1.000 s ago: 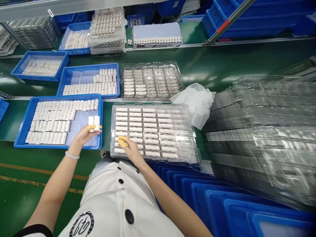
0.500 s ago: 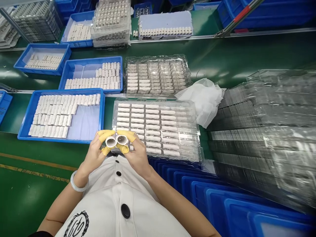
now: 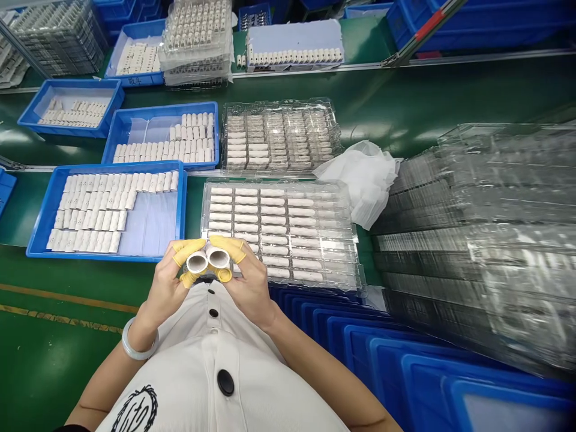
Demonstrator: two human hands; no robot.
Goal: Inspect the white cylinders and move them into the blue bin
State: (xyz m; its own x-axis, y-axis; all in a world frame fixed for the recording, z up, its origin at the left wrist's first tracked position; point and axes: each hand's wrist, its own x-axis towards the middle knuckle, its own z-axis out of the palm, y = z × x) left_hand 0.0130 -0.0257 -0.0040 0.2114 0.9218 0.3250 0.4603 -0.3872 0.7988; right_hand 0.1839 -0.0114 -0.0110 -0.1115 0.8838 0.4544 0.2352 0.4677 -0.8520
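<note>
White hollow cylindrical tubes point(image 3: 197, 262), material unclear: two, side by side and touching, held close before the wearer's waist, open ends toward the head camera. Left hand point(image 3: 166, 277): yellow-cotted thumb and forefinger clamped on the left tube. Right hand point(image 3: 252, 285): same covers, same pinch, on the right one. Directions from hands. At 10 o'clock, shallow blue plastic tray point(image 3: 181, 207) with rows of similar white pieces; at 2, near, clear plastic tray point(image 3: 335, 264) with white pieces in columns. Writing: at 11, far, blue plastic bin point(image 3: 150, 78), dark characters on front wall, too small to read; at 7, white buttoned shirt point(image 3: 189, 372) bears dark wreathed emblem point(image 3: 135, 411), looping letters inside, not surely legible.
</note>
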